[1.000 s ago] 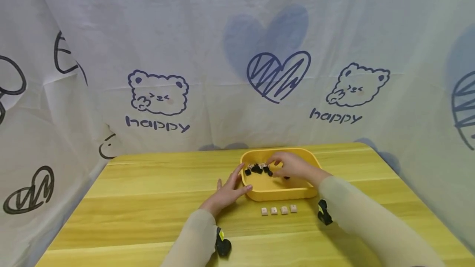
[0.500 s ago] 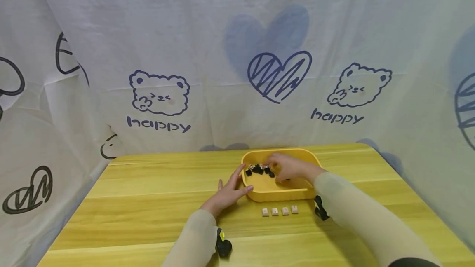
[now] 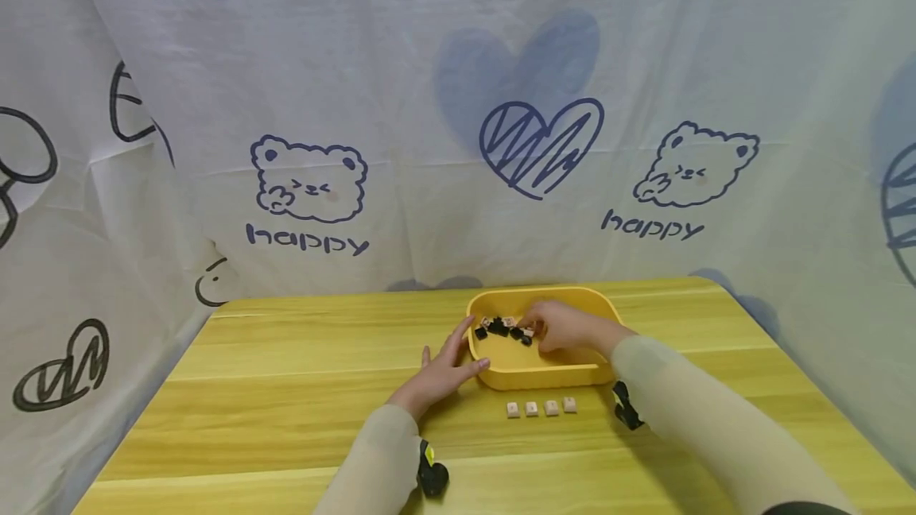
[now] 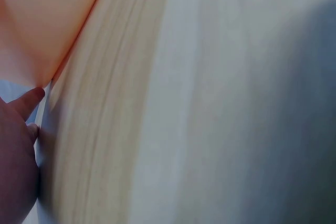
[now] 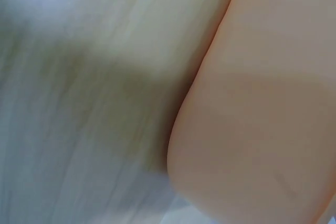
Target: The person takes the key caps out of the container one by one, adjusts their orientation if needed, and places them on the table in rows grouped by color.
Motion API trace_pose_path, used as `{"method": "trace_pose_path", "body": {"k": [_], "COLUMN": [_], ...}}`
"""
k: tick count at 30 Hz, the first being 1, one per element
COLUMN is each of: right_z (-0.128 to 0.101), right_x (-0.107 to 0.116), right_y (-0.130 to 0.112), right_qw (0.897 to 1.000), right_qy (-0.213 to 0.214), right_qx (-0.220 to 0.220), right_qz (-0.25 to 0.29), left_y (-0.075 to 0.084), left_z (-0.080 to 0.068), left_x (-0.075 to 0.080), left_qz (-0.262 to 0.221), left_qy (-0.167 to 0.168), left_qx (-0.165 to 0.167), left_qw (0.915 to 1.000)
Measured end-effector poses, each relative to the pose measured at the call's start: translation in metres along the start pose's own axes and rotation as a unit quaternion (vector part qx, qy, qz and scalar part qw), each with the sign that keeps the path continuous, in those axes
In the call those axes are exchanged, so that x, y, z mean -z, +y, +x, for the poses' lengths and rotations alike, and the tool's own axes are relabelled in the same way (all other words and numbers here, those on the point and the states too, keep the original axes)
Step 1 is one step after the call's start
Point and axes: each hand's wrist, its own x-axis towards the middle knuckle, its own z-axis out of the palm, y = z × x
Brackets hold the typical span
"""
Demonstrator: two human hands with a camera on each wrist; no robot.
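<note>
A yellow tray stands on the wooden table and holds a small pile of black and pale keycaps at its far left. My right hand reaches into the tray with its fingers curled down, the tips bunched on a pale keycap at the pile's edge. Beside the tray, my left hand lies with straight fingers against the left wall. In the left wrist view a fingertip sits next to the tray wall. The right wrist view shows only the blurred tray wall.
Several pale keycaps lie in a row on the table just in front of the tray. A printed cloth with bears and hearts hangs close behind and at both sides. Black wrist cameras sit on both forearms.
My right hand has shifted slightly down and left inside the tray, from the far rim onto the pile of keycaps. The left hand has stayed put.
</note>
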Motion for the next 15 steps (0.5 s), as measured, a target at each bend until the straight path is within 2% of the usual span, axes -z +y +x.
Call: {"method": "trace_pose_path", "body": {"k": [15], "right_z": [-0.018], "right_x": [0.002], "right_y": [-0.006], "right_qw": [1.000], "right_qy": [0.004], "right_qx": [0.024], "right_qz": [-0.010], "left_y": [0.001], "left_z": [-0.001], "left_x": [-0.001], "left_qz": [-0.008], "left_qy": [0.000], "left_qx": [0.004], "left_qw": [1.0000]}}
